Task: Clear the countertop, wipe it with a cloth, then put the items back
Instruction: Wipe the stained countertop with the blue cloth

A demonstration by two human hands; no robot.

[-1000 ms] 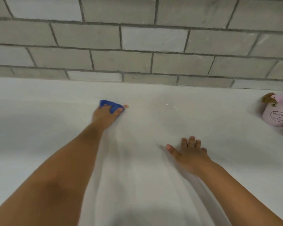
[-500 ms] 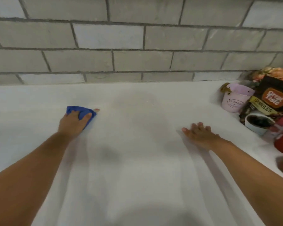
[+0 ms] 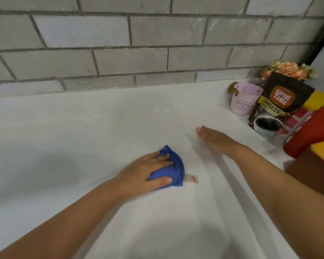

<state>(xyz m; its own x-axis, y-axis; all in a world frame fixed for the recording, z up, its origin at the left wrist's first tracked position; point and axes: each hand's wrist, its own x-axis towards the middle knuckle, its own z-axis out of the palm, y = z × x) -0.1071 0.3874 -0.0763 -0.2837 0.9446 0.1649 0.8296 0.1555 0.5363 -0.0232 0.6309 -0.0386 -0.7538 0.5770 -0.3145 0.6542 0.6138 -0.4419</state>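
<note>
A bunched blue cloth [image 3: 174, 168] with a small white and red label lies on the white countertop [image 3: 82, 139] near the middle. My left hand [image 3: 148, 171] presses down on it with fingers spread over the top. My right hand [image 3: 212, 136] rests flat on the countertop further right, fingers straight, holding nothing. At the right end stand a pink bucket [image 3: 242, 101], a dark coffee granules pouch [image 3: 281, 101] and a red container [image 3: 310, 131].
A grey tiled wall [image 3: 138, 43] runs along the back of the counter. Orange flowers [image 3: 288, 69] sit behind the pouch. A brown surface [image 3: 314, 172] borders the counter at the right edge.
My left hand has slid the blue cloth rightward and toward me across the counter. My right hand stayed flat on the counter, and the view turned right so more items show.
</note>
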